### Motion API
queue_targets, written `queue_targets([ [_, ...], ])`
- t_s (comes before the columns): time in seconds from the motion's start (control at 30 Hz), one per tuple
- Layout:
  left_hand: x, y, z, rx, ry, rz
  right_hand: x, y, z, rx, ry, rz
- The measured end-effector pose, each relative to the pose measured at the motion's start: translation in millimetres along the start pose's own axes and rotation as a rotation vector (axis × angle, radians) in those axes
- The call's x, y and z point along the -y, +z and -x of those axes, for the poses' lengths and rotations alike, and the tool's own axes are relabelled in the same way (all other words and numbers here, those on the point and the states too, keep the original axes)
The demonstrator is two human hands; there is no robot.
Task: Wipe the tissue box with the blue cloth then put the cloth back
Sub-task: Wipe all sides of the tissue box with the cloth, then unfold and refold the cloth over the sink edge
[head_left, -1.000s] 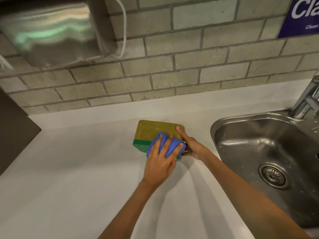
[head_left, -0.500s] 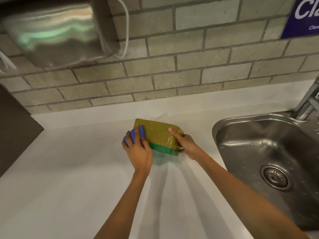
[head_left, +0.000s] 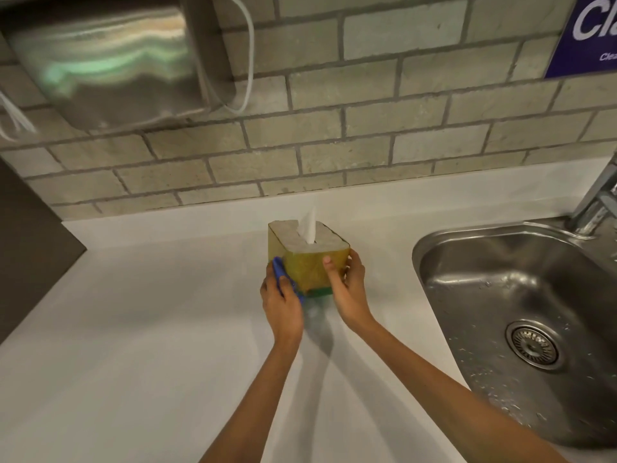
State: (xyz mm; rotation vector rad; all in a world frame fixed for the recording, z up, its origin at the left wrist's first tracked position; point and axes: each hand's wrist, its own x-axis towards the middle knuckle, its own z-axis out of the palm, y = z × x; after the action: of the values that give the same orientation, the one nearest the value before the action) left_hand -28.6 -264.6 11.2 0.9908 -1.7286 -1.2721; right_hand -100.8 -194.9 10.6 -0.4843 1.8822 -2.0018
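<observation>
The tissue box (head_left: 307,267) is yellow with a green band at its base and stands upright on the white counter (head_left: 150,329), a white tissue (head_left: 309,227) sticking out of its top. My left hand (head_left: 282,307) presses the blue cloth (head_left: 283,275) against the box's left side; only a strip of the cloth shows past my fingers. On the box's right front corner rests my right hand (head_left: 349,290), gripping it with the thumb on the front face.
A steel sink (head_left: 521,315) with a drain lies to the right, its tap (head_left: 597,202) at the far right edge. A metal dispenser (head_left: 110,65) hangs on the brick wall at upper left. A dark panel (head_left: 30,242) borders the counter on the left.
The box was lying tilted with its underside up; now it stands upright with the tissue on top. My left hand slid the cloth from the front to the left side.
</observation>
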Motion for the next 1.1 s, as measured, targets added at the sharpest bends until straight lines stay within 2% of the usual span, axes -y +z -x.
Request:
queue_targets([
  [0.1,0.6,-5.9,-6.3,0.008,-0.248,0.146,-6.1,5.1,12.8,0.025,-0.079,0.095],
  [0.17,3.3,-8.3,-6.3,0.014,-0.342,0.173,-13.3,6.5,21.0,0.045,-0.106,0.134],
  [0.37,3.4,-11.0,-18.4,-0.049,-0.468,0.172,-28.3,7.0,38.6,0.123,-0.14,0.192],
  [0.53,-0.3,-10.1,-24.9,-0.068,-0.495,0.18,-33.2,10.1,41.3,0.147,-0.152,0.229],
  [0.73,-1.1,-15.8,-27.6,-0.019,-0.558,0.353,-38.8,6.5,38.7,0.21,-0.17,0.297],
  [0.8,-1.9,-20.4,-24.5,0.062,-0.64,0.495,-35.8,3.8,36.2,0.239,-0.191,0.335],
  [0.97,-4.3,-38.5,-8.9,0.341,-0.834,0.71,-18.9,-10.8,40.9,0.142,-0.309,0.433],
  [1.1,-5.3,-43.4,-1.6,0.513,-0.86,0.739,4.3,-16.4,42.4,0.273,-0.361,0.559],
])
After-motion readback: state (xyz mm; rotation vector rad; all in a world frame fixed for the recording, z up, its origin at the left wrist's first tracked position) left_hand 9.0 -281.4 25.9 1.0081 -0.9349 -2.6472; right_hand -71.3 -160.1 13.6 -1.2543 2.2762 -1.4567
